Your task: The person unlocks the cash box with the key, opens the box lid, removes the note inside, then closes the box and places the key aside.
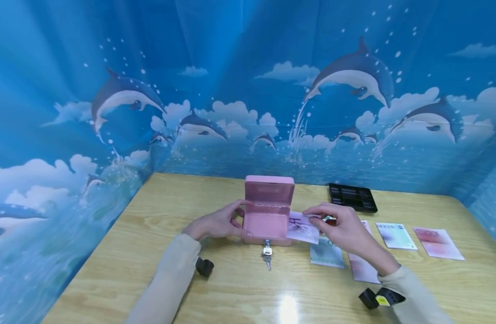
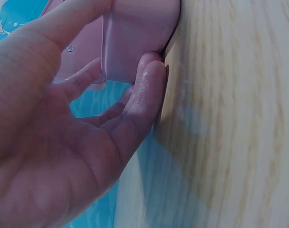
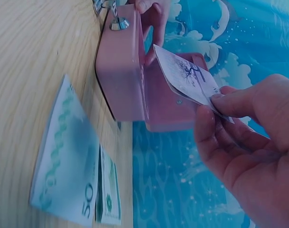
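Note:
An open pink cash box (image 1: 267,225) stands on the table with its lid raised against the back. From its front lock hang keys (image 1: 267,257). My left hand (image 1: 223,220) grips the left side of the box, thumb near the front and fingers toward the hinge. In the left wrist view its fingertips (image 2: 151,76) press the pink wall low by the tabletop. Between thumb and fingers my right hand (image 1: 341,225) pinches a banknote (image 3: 187,76) with a purple tree print. It slants over the right rim of the box, its far end by the opening.
Right of the box lies a green note (image 1: 328,254) marked 50, with a pinkish note (image 1: 363,267) partly under my right forearm. Farther right are a pale note (image 1: 396,236) and a red note (image 1: 439,243). A black compartment tray (image 1: 353,198) sits behind, near the dolphin curtain (image 1: 231,90).

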Available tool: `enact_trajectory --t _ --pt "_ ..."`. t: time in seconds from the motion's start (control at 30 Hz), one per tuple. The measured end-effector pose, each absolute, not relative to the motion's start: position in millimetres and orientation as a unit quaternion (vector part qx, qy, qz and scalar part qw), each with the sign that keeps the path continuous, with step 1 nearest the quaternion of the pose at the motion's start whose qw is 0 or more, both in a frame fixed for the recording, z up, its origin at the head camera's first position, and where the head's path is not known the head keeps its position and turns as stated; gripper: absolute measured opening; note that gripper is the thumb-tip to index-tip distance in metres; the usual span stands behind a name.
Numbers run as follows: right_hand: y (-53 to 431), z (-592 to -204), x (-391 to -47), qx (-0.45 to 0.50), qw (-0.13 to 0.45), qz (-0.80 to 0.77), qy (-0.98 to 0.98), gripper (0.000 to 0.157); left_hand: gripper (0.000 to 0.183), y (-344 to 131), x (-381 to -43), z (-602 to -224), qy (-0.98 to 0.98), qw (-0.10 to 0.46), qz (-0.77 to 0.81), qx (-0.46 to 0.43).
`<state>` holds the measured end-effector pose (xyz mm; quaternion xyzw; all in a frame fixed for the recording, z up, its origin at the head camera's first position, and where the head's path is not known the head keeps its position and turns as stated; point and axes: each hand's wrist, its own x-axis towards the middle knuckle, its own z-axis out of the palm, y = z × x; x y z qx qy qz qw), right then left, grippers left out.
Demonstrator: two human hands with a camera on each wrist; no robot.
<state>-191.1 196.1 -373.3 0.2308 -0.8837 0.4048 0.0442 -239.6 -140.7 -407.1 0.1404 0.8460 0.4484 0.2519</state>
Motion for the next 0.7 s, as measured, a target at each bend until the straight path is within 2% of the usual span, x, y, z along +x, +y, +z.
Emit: enact_trajectory --t 0.47,0.7 --pt "220 -370 -179 0.207 0.044 0.388 -0.897 0.025 0.093 -140 -239 -408 0.840 0.256 0.452 0.159" --pt "234 -367 -174 0.215 0.068 0.375 -0.899 0.028 0.095 -141 -240 -406 0.843 0.256 0.449 0.147"
